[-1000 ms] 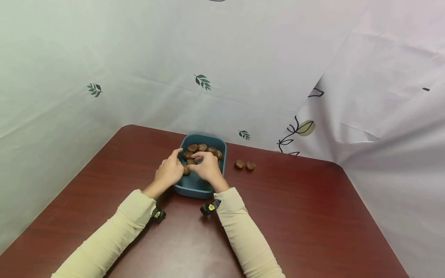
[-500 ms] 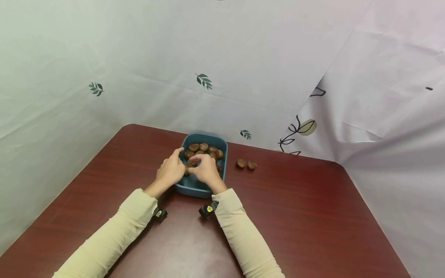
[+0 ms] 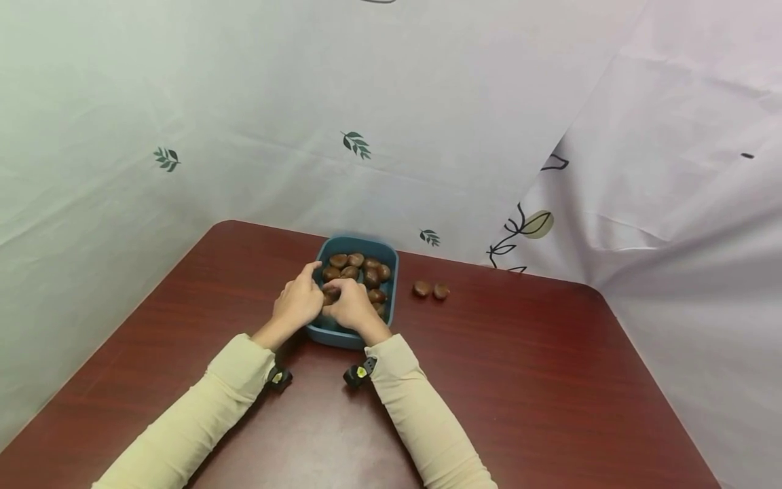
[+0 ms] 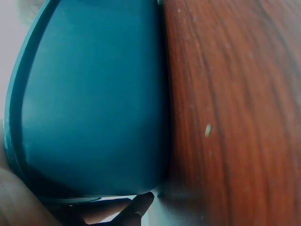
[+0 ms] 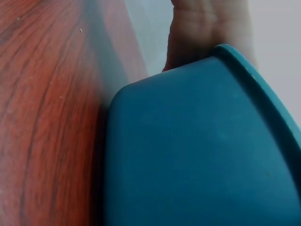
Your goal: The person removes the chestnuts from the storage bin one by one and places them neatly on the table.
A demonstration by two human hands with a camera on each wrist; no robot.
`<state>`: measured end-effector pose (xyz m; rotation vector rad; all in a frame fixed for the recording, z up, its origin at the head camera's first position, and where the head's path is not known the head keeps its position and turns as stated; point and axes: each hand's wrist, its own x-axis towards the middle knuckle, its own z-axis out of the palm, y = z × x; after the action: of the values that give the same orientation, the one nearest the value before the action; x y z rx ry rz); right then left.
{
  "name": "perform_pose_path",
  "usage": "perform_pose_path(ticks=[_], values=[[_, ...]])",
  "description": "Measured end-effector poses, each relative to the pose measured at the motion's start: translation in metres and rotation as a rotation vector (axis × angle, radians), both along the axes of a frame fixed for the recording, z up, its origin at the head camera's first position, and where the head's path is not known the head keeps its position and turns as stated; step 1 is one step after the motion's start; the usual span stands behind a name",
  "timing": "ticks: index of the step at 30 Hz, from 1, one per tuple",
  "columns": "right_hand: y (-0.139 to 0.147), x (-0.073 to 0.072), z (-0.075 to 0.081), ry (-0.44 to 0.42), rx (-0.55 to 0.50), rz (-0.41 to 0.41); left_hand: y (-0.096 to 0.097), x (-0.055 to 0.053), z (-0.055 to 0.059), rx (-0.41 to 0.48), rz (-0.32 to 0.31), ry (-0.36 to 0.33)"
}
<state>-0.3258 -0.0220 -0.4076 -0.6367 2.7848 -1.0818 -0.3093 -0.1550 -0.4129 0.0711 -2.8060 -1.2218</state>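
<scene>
A blue rectangular tub (image 3: pixel 342 338) stands near the table's back edge and holds several brown chestnuts (image 3: pixel 371 278). My left hand (image 3: pixel 298 302) grips the tub's left side, its index finger stretched along the rim. In the left wrist view, fingers (image 4: pixel 141 205) show against the tub's outer wall. My right hand (image 3: pixel 354 307) reaches in over the tub's near part. Its thumb and index finger curl round a chestnut (image 3: pixel 329 297) beside the left wall. In the right wrist view the tub's outer wall (image 5: pixel 188 150) hides the fingertips.
Two more chestnuts (image 3: pixel 421 289) lie on the dark red table (image 3: pixel 519 380), to the right of the tub. A pale curtain (image 3: pixel 256 122) with a leaf print hangs close behind the table and along its sides.
My right hand has shifted left and slightly nearer inside the tub, its fingers closing round the chestnut by the left wall. More chestnuts at the right show. The left hand has stayed put.
</scene>
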Motion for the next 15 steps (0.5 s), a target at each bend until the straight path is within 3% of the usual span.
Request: perform_pose_path(ticks=[15], values=[[-0.0033, -0.0037, -0.0038, 0.0, 0.095, 0.097, 0.0005, 0.0017, 0.0, 0.01, -0.007, 0.001]])
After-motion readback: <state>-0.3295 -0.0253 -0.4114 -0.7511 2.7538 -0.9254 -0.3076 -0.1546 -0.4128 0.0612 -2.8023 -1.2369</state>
